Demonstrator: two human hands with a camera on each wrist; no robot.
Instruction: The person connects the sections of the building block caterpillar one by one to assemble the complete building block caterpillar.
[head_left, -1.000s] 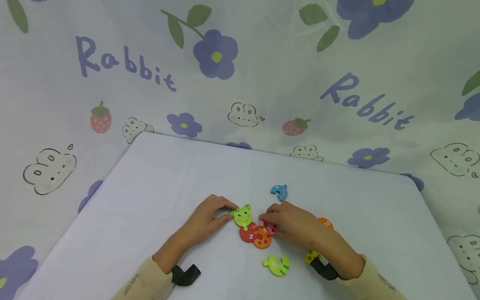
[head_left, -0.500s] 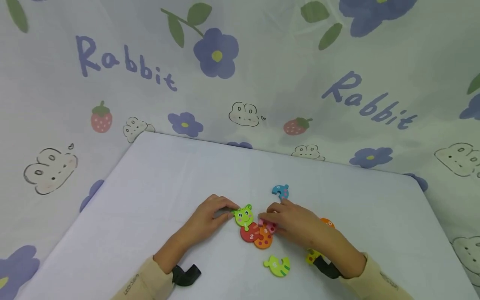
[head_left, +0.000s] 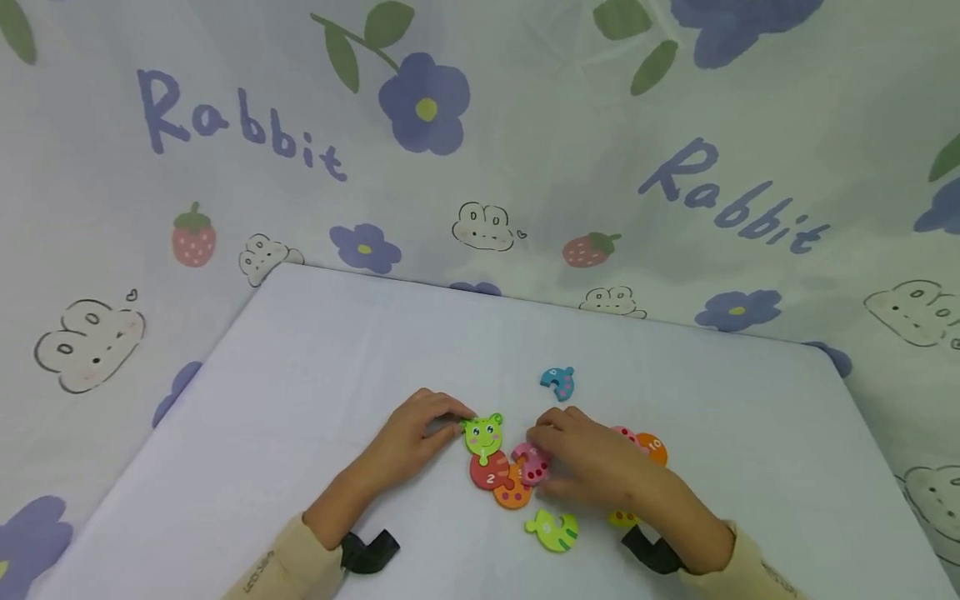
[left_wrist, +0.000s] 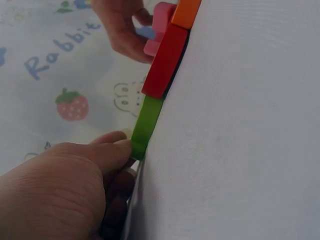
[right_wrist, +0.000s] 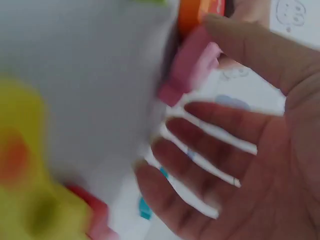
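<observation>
In the head view, my left hand [head_left: 417,437] pinches the edge of a green caterpillar-head puzzle piece [head_left: 483,436]. Linked below it are a red piece [head_left: 489,471] marked 2 and an orange dotted piece [head_left: 513,490]. A pink dotted piece [head_left: 532,464] overlaps the orange one and sits higher than the row, as the pink piece [left_wrist: 163,20] also shows in the left wrist view. Beside it is my right hand [head_left: 592,454]; in the right wrist view this hand [right_wrist: 235,135] has its fingers spread and its thumb by the pink piece [right_wrist: 192,62], not gripping it.
A light-green striped piece [head_left: 553,531] lies in front, and a blue piece [head_left: 558,383] behind. Right of the right hand are an orange piece [head_left: 652,449] marked 10, another pink piece [head_left: 624,436] and a partly hidden yellow piece [head_left: 624,518]. All lie on a white table [head_left: 360,333].
My right hand has loosened from the pink piece and shifted slightly right. The pink piece shows more fully, over the orange one. Red and orange pieces have slid slightly left and nearer.
</observation>
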